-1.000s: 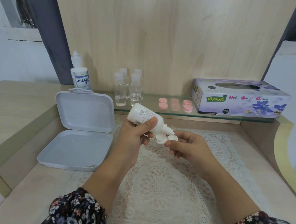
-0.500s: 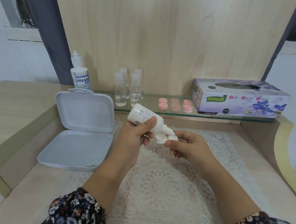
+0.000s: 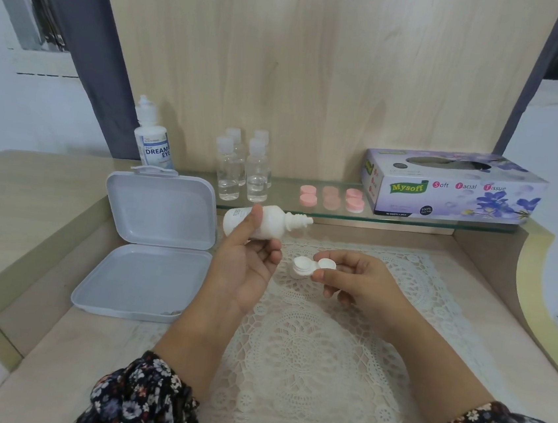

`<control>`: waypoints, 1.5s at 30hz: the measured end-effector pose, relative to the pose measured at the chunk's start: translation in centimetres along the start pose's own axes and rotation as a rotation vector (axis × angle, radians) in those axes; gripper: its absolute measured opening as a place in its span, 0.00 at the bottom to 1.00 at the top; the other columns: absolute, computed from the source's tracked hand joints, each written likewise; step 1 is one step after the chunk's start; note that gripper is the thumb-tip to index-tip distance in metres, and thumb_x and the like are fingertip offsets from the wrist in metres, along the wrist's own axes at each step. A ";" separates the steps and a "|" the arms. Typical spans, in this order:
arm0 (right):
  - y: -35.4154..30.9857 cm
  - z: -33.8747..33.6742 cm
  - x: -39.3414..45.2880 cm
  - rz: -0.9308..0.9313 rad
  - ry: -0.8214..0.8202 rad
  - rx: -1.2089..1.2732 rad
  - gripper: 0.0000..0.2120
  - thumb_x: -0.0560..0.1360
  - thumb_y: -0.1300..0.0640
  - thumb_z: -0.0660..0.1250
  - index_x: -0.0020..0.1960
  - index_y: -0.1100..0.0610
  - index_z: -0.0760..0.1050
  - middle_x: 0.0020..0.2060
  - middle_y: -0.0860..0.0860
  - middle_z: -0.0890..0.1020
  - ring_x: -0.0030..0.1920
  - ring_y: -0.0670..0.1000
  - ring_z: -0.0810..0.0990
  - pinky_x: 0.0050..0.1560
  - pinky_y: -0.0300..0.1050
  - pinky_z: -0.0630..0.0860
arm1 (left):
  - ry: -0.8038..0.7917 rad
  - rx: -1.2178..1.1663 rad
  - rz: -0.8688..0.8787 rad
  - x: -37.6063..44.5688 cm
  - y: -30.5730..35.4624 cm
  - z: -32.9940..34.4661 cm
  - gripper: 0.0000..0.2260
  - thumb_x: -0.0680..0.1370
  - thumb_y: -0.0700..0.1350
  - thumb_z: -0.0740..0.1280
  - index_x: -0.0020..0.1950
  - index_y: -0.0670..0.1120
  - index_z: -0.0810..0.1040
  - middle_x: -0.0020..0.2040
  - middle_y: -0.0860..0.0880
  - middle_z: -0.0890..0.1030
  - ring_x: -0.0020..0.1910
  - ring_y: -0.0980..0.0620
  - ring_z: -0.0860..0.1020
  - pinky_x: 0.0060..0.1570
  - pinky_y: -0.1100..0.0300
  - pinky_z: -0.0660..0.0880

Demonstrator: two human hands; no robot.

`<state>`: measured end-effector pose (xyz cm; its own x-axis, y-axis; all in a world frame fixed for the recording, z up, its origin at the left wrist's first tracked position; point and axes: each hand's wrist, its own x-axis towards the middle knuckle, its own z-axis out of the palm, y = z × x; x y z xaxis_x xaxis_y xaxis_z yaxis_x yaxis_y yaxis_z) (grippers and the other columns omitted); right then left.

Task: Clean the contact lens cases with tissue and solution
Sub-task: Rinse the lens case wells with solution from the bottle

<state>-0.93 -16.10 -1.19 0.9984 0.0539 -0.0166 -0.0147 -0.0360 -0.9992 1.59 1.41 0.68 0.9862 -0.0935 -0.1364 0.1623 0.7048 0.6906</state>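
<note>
My left hand (image 3: 247, 270) grips a small white solution bottle (image 3: 269, 225), which lies almost level with its uncapped nozzle pointing right. My right hand (image 3: 359, 285) pinches a white contact lens case (image 3: 309, 266) by its right cup, just above the lace mat. Both cups of the case face up and show open. The bottle's nozzle is above and slightly left of the case, apart from it. A purple tissue box (image 3: 452, 186) stands on the glass shelf at the back right.
An open white plastic box (image 3: 149, 249) lies at the left. On the glass shelf (image 3: 407, 221) stand a larger solution bottle (image 3: 154, 139), several small clear bottles (image 3: 244, 169) and several pink lens case caps (image 3: 332, 198). A lace mat (image 3: 308, 345) covers the desk's middle.
My left hand has lifted the bottle up and tipped it back to level, away from the case. My right hand has lowered the case slightly and turned its cups more into view.
</note>
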 end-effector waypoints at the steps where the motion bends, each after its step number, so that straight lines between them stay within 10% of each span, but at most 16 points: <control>1: 0.0 0.0 0.0 0.003 0.001 -0.004 0.10 0.69 0.65 0.74 0.49 0.58 0.82 0.33 0.52 0.83 0.28 0.46 0.76 0.26 0.36 0.65 | 0.007 -0.017 -0.010 0.0 0.0 0.0 0.18 0.68 0.50 0.72 0.52 0.42 0.78 0.40 0.45 0.76 0.30 0.54 0.72 0.29 0.65 0.73; 19: 0.3 -0.8 -0.9 -0.016 0.120 -0.017 0.07 0.68 0.57 0.76 0.46 0.49 0.85 0.37 0.49 0.81 0.34 0.44 0.77 0.41 0.40 0.72 | 0.163 0.127 -0.038 0.3 -0.1 -0.3 0.08 0.74 0.47 0.71 0.46 0.44 0.77 0.34 0.47 0.76 0.25 0.55 0.69 0.26 0.65 0.67; 25: 0.3 -1.1 -0.7 -0.047 0.152 -0.036 0.07 0.67 0.55 0.77 0.45 0.48 0.85 0.45 0.55 0.84 0.43 0.47 0.80 0.47 0.38 0.72 | 0.216 0.196 0.045 0.9 -0.6 -0.8 0.25 0.71 0.45 0.75 0.64 0.39 0.73 0.37 0.44 0.77 0.23 0.54 0.70 0.22 0.64 0.68; 37: 1.1 -1.0 -0.7 -0.010 0.103 -0.195 0.09 0.66 0.57 0.78 0.46 0.51 0.85 0.47 0.46 0.86 0.50 0.53 0.83 0.55 0.43 0.78 | 0.215 0.179 0.013 1.1 -0.6 -0.9 0.27 0.71 0.46 0.75 0.66 0.39 0.73 0.38 0.45 0.77 0.23 0.54 0.70 0.22 0.64 0.67; 45: 1.3 -1.0 -0.9 0.031 0.065 -0.419 0.09 0.63 0.52 0.80 0.42 0.47 0.85 0.37 0.44 0.84 0.34 0.39 0.80 0.36 0.32 0.72 | 0.201 0.118 -0.089 0.7 -0.3 -0.7 0.10 0.74 0.47 0.72 0.47 0.43 0.76 0.38 0.43 0.76 0.25 0.54 0.69 0.24 0.65 0.67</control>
<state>-1.76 -17.20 -2.47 0.9994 -0.0160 -0.0310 -0.0349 -0.4394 -0.8976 2.22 1.61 -0.09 0.9436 -0.0012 -0.3310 0.2624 0.6123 0.7458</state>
